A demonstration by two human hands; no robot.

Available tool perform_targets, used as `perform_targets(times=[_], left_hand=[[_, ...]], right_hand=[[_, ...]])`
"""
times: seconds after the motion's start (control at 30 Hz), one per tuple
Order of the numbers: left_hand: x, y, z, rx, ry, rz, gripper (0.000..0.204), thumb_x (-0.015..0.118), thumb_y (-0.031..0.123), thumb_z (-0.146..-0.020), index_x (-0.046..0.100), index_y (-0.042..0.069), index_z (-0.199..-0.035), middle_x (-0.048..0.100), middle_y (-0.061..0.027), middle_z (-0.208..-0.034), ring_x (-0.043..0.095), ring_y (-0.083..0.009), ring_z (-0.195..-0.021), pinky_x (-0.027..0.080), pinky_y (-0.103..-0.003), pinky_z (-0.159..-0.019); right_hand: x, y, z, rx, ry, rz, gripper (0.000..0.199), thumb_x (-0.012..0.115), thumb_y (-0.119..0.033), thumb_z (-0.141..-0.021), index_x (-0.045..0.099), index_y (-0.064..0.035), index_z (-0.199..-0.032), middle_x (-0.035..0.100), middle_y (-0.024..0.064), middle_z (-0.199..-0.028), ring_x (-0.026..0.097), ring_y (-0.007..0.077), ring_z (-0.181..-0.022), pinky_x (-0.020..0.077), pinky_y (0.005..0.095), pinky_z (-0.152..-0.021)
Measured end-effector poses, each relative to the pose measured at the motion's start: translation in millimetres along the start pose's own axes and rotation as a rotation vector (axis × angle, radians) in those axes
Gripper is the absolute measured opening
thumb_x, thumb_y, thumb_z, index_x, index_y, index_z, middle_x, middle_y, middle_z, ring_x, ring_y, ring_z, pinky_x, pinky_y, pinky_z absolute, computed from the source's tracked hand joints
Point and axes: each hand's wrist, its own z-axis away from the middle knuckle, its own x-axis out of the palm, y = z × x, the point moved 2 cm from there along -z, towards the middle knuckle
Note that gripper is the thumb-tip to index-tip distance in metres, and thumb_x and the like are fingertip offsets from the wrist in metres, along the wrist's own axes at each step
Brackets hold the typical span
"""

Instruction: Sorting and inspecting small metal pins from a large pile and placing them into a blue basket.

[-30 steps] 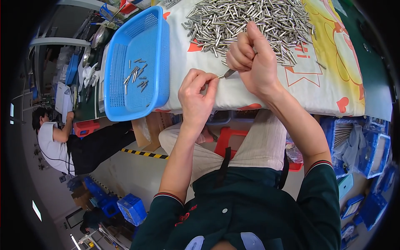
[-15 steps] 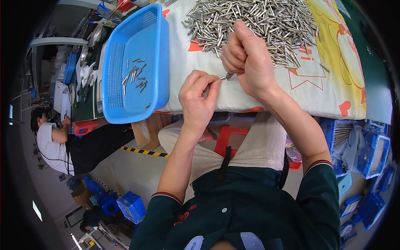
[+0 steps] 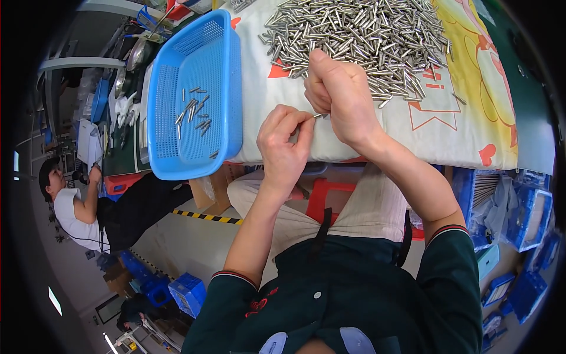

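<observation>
- The left hand [image 3: 283, 144] pinches one small silver metal pin [image 3: 319, 115] at its fingertips, just over the bench's near edge.
- The right hand [image 3: 342, 97] is curled closed, touching the pin's other end.
- Best to keep the pin level between both hands.
- The heap of silver pins [image 3: 359, 38] lies towards the far edge; the blue plastic mesh basket [image 3: 227, 100] sits at the left edge.

Baskets I see: one blue basket [image 3: 194, 100], at ten o'clock
Pins inside it: about a dozen metal pins [image 3: 191, 112]
Pin heaps: one big pile [image 3: 359, 41], at twelve o'clock
My hands: two, left hand [image 3: 286, 147] and right hand [image 3: 342, 97]
</observation>
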Motion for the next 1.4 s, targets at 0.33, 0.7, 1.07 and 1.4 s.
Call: perform_targets(times=[0.33,0.7,1.07,1.4], left_hand=[[3.5,-3.4,2.5,0.025,0.018,-0.032,0.006,0.065,-0.002,-0.068,0.061,0.001,-0.071,0.054,-0.0069,-0.068,0.052,-0.0203,-0.057,0.040,-0.031,-0.050],[0.1,7.5,-0.2,0.020,0.045,-0.005,0.006,0.062,0.000,-0.076,0.058,0.001,-0.080,0.052,-0.0067,-0.075,0.050,-0.0161,-0.058,0.042,-0.026,-0.052],[-22.6,-2.9,6.7,-0.834,-0.157,1.456,0.027,0.051,0.011,-0.091,0.049,0.003,-0.117,0.051,-0.0022,-0.081,0.046,-0.0061,-0.065,0.039,-0.021,-0.060],[-18.5,-6.1,8.0,-0.838,-0.138,1.437,0.028,0.050,0.011,-0.091,0.051,-0.001,-0.116,0.055,-0.0027,-0.082,0.048,-0.0057,-0.065,0.042,-0.021,-0.060]], right_hand=[[-6.4,-3.2,2.5,0.073,-0.002,-0.141,0.046,0.038,-0.028,-0.094,0.027,-0.0118,-0.053,0.022,-0.0049,-0.045,0.017,0.0063,-0.041,0.0137,0.0254,-0.040],[-118.7,-142.1,-38.8,-1.191,0.354,0.821,0.034,0.045,-0.015,-0.089,0.041,0.0005,-0.059,0.033,0.0002,-0.053,0.028,0.0077,-0.051,0.0282,0.0219,-0.049],[-230.0,-146.7,-65.5,0.002,0.932,1.725,0.044,0.037,-0.043,-0.084,0.064,-0.0097,-0.096,0.064,0.0159,-0.092,0.060,0.0329,-0.085,0.0450,0.0364,-0.075],[-310.9,-105.9,-88.1,0.443,0.568,1.873,0.047,0.038,-0.038,-0.080,0.054,-0.0113,-0.115,0.056,0.0166,-0.116,0.052,0.0329,-0.109,0.0380,0.0475,-0.089]])
